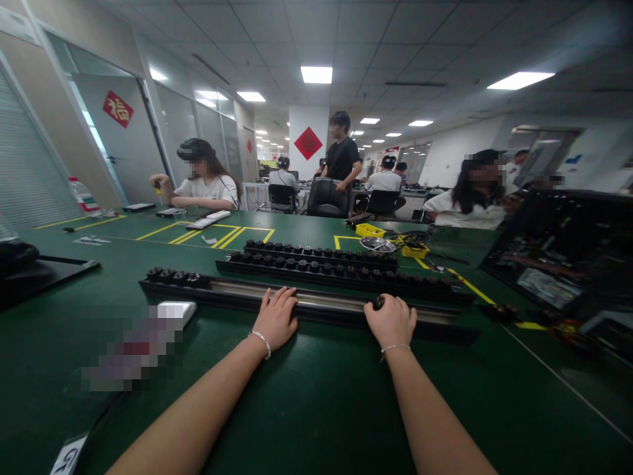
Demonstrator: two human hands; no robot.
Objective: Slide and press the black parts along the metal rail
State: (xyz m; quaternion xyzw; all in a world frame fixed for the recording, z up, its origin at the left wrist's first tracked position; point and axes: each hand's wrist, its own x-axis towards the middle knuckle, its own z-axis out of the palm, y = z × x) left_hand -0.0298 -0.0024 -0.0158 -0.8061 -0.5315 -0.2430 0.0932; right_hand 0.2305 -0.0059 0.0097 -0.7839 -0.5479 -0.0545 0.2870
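Observation:
In the head view a long black rail (331,309) with a shiny metal channel lies across the green table in front of me. Several small black round parts (171,275) sit in a row at its left end. My left hand (277,319) rests on the rail's middle, its fingers stretched across the channel. Further right, my right hand (393,322) is closed around a small black round part (379,302) at the channel; the palm hides most of it. Just behind lie two more black rails (336,278), lined with similar black parts.
A pixelated phone-like object (141,346) lies left on the green table (306,409). A metal dish (377,245) and yellow trays (370,230) stand beyond the rails. An opened computer case (558,257) is at right. Co-workers sit across the table; a person (341,158) stands behind a chair.

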